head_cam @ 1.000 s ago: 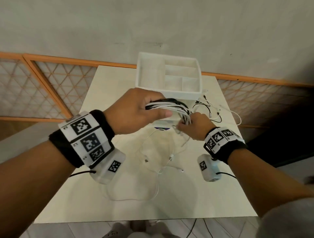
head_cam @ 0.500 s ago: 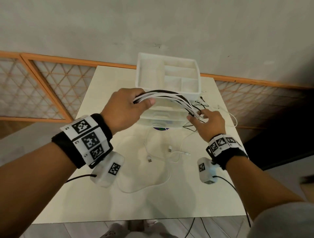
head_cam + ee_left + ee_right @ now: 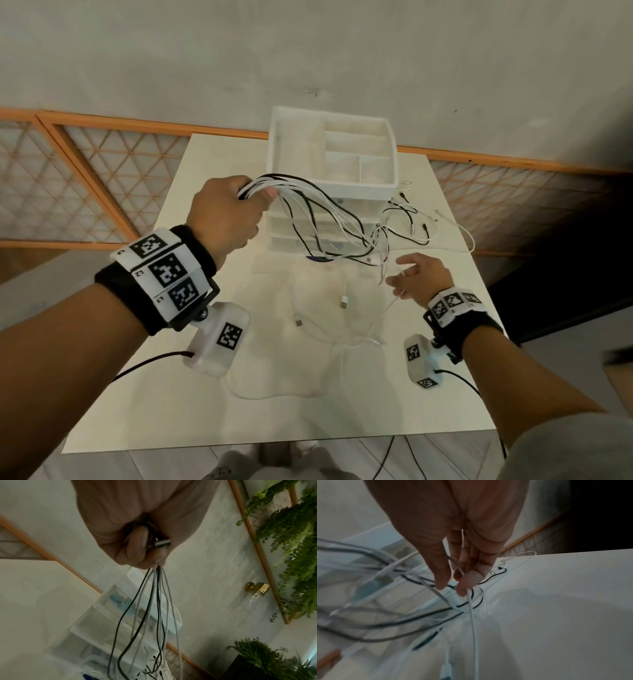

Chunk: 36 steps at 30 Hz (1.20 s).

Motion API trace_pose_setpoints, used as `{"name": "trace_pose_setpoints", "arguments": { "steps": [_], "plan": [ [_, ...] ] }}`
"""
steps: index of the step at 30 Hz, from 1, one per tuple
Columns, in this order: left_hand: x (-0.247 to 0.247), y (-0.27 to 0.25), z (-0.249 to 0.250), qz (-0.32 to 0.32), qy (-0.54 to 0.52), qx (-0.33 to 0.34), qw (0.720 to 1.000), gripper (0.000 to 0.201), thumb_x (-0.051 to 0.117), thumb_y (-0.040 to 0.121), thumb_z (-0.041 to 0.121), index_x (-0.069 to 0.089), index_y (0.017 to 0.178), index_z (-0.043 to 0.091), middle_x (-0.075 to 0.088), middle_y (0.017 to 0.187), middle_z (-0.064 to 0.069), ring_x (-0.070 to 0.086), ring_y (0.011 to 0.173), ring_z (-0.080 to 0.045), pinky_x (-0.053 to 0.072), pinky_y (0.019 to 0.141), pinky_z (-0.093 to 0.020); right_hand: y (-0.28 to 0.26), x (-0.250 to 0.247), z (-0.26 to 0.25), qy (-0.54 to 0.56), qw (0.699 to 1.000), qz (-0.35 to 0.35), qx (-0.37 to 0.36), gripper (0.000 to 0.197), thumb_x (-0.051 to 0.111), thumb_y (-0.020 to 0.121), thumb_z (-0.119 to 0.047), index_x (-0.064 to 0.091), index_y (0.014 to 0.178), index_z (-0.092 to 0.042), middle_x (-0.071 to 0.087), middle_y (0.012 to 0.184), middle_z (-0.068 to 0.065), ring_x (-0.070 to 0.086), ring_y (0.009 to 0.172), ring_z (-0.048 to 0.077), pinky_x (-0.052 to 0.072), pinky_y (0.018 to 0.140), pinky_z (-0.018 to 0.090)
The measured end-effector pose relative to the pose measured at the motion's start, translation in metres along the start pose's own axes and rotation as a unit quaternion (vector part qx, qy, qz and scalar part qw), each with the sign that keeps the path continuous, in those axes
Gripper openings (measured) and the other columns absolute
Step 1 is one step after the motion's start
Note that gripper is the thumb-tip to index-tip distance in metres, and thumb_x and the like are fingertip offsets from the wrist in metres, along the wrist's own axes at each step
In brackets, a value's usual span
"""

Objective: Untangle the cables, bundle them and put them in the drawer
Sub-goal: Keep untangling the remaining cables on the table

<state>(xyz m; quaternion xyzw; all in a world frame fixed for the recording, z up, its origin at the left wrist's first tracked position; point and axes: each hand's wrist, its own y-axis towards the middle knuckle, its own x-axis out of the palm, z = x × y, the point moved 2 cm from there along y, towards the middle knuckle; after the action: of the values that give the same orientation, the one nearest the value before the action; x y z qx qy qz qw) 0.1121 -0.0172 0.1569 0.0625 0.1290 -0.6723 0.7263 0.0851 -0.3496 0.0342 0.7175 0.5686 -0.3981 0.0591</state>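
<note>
A grey plastered wall backs the pale rectangular table [image 3: 205, 394] filling mid-frame. At upper centre stands the white plastic drawer unit [image 3: 334, 178] with its divided top tray. The left hand [image 3: 227, 214], centre left, is fisted round a bunch of black and white cables [image 3: 322, 212] that trail rightward. The right hand [image 3: 419, 279], centre right, has loosely extended fingers with one thin white cable [image 3: 473, 618] running between them.

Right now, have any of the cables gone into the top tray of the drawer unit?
No. In the head view the top tray shows only bare compartments, while the left hand grips the cables in front of it.
</note>
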Motion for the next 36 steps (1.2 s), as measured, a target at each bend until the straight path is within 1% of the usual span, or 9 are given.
{"name": "trace_pose_setpoints", "arguments": {
  "steps": [3, 7, 10, 14, 19, 23, 26, 30, 36],
  "plan": [
    [-0.004, 0.001, -0.008, 0.009, 0.01, -0.025, 1.0, 0.027, 0.066, 0.093, 0.029, 0.058, 0.074, 0.011, 0.047, 0.061, -0.004, 0.04, 0.046, -0.02, 0.028, 0.036, -0.018, -0.004, -0.024, -0.005, 0.118, 0.993, 0.028, -0.011, 0.01, 0.081, 0.081, -0.011, 0.074, 0.074, -0.012, 0.076, 0.07, 0.006, 0.074, 0.069, 0.027, 0.062, 0.082, 0.045],
    [-0.001, 0.0, -0.017, 0.009, 0.026, -0.064, 0.998, 0.028, 0.065, 0.094, 0.03, 0.06, 0.076, 0.009, 0.05, 0.062, -0.005, 0.044, 0.047, -0.019, 0.032, 0.039, -0.021, -0.03, -0.058, -0.057, 0.312, 0.945, 0.028, -0.099, 0.022, 0.072, 0.089, -0.021, 0.071, 0.097, 0.0, 0.064, 0.064, 0.002, 0.06, 0.06, 0.021, 0.052, 0.052, 0.024],
    [0.003, 0.0, -0.02, 0.017, 0.023, -0.087, 0.996, 0.028, 0.064, 0.094, 0.029, 0.059, 0.073, 0.012, 0.051, 0.062, -0.005, 0.044, 0.045, -0.018, 0.032, 0.038, -0.02, -0.036, -0.069, -0.077, 0.248, 0.956, 0.066, -0.145, 0.032, 0.067, 0.092, -0.037, 0.074, 0.095, -0.006, 0.057, 0.06, 0.004, 0.052, 0.047, 0.014, 0.042, 0.045, 0.024],
    [0.002, -0.001, -0.018, 0.021, -0.005, -0.104, 0.994, 0.028, 0.064, 0.095, 0.028, 0.058, 0.072, 0.013, 0.048, 0.063, -0.004, 0.041, 0.043, -0.017, 0.029, 0.037, -0.018, -0.034, -0.076, -0.065, 0.198, 0.949, 0.223, -0.105, 0.024, 0.053, 0.098, -0.022, 0.071, 0.104, -0.009, 0.057, 0.057, 0.003, 0.051, 0.038, 0.012, 0.041, 0.046, 0.028],
    [0.004, -0.008, -0.008, -0.011, -0.055, -0.117, 0.992, 0.02, 0.061, 0.097, 0.027, 0.06, 0.083, 0.013, 0.053, 0.065, -0.004, 0.041, 0.047, -0.014, 0.029, 0.037, -0.017, -0.064, -0.07, -0.097, 0.299, 0.927, 0.102, -0.205, 0.02, 0.049, 0.101, -0.019, 0.066, 0.109, -0.013, 0.053, 0.058, 0.003, 0.05, 0.046, 0.022, 0.037, 0.044, 0.027],
    [0.019, -0.017, 0.014, -0.058, -0.098, -0.088, 0.99, 0.018, 0.059, 0.099, 0.029, 0.065, 0.095, 0.013, 0.062, 0.067, -0.003, 0.043, 0.047, -0.012, 0.029, 0.04, -0.018, -0.089, -0.038, -0.119, 0.197, 0.948, -0.028, -0.25, 0.021, 0.055, 0.1, -0.016, 0.075, 0.096, -0.019, 0.054, 0.056, 0.004, 0.048, 0.045, 0.021, 0.037, 0.043, 0.024],
    [0.027, -0.02, 0.022, -0.079, -0.097, -0.064, 0.99, 0.018, 0.057, 0.1, 0.029, 0.066, 0.101, 0.014, 0.068, 0.072, -0.004, 0.044, 0.045, -0.011, 0.029, 0.041, -0.018, -0.099, -0.022, -0.132, 0.183, 0.947, -0.021, -0.262, 0.021, 0.052, 0.1, -0.012, 0.072, 0.092, -0.013, 0.053, 0.051, 0.002, 0.052, 0.045, 0.024, 0.041, 0.044, 0.026],
    [0.043, -0.033, 0.004, -0.16, -0.032, -0.041, 0.986, 0.019, 0.06, 0.098, 0.027, 0.065, 0.104, 0.01, 0.077, 0.087, -0.004, 0.049, 0.043, -0.01, 0.033, 0.038, -0.02, -0.101, -0.032, -0.154, 0.345, 0.912, -0.001, -0.223, 0.02, 0.044, 0.1, -0.006, 0.061, 0.091, -0.009, 0.051, 0.054, 0.004, 0.055, 0.047, 0.026, 0.042, 0.047, 0.029],
    [0.056, -0.047, -0.045, -0.216, 0.16, -0.02, 0.963, 0.026, 0.076, 0.082, 0.038, 0.061, 0.082, 0.017, 0.074, 0.076, 0.0, 0.055, 0.045, -0.012, 0.041, 0.046, -0.022, -0.09, -0.063, -0.164, 0.465, 0.856, 0.097, -0.204, 0.014, 0.04, 0.1, -0.004, 0.054, 0.099, -0.008, 0.052, 0.057, 0.007, 0.059, 0.047, 0.025, 0.048, 0.046, 0.029]
  ]
}}
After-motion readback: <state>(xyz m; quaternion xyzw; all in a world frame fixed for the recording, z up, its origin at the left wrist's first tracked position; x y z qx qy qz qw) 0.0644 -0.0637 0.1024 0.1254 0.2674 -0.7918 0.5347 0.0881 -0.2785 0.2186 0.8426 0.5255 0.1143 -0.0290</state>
